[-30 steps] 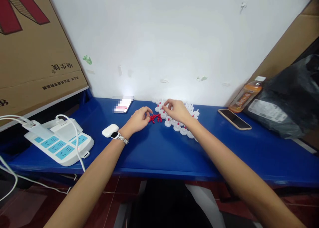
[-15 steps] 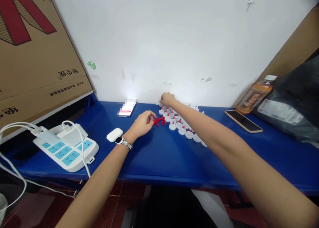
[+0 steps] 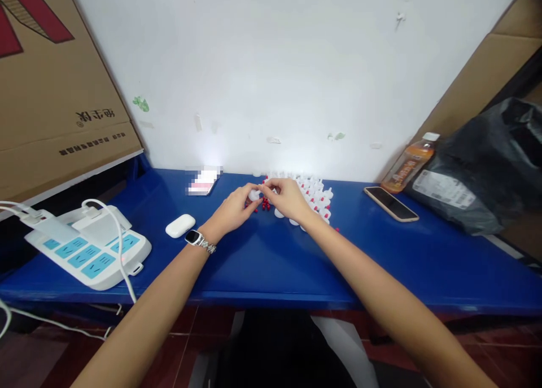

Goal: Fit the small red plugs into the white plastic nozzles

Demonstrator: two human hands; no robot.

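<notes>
Both hands meet over the blue worktop [image 3: 271, 264]: the left hand [image 3: 232, 210] fingers pinch a white cap [image 3: 254, 195], the right hand [image 3: 287, 199] fingers seem closed on a red plug [image 3: 264, 183]. A slip could scatter the red plugs [image 3: 265, 205] below.

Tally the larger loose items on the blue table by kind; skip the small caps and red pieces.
Power strip: 1
Earbud case: 1
Smartphone: 1
Drink bottle: 1
Black plastic bag: 1
Blurred card or packet: 1
Total: 6
</notes>
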